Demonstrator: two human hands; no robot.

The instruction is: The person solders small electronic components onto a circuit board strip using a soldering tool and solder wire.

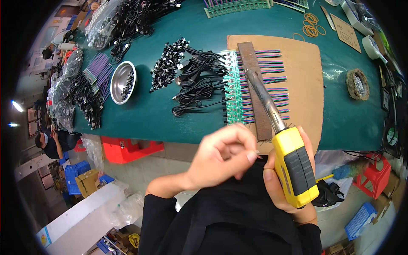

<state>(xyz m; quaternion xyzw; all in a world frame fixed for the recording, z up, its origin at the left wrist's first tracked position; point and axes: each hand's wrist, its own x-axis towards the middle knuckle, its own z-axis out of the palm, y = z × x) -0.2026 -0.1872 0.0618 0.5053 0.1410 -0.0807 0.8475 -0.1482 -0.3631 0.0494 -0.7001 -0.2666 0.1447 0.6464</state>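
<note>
My right hand [278,178] grips a yellow and black soldering gun [297,163]. Its metal barrel reaches up and away over a rusty flat metal bar [250,72]. The bar lies across several coloured wires [272,78] that run out to the right from a row of green circuit boards [233,95]. Black cables [204,91] lead to the boards' left side. Nearer to me, my left hand [225,155] is raised with fingers curled and thumb against the index finger. A thin reddish tip shows at its thumb, too small to name.
Under the boards lies a cardboard sheet [306,93] on the green table [157,123]. Left are a steel bowl [112,87] of small black parts, a pile of similar parts [165,63] and cable bundles [140,21]. A round tip-cleaning holder [357,85] and rubber bands [312,25] sit right.
</note>
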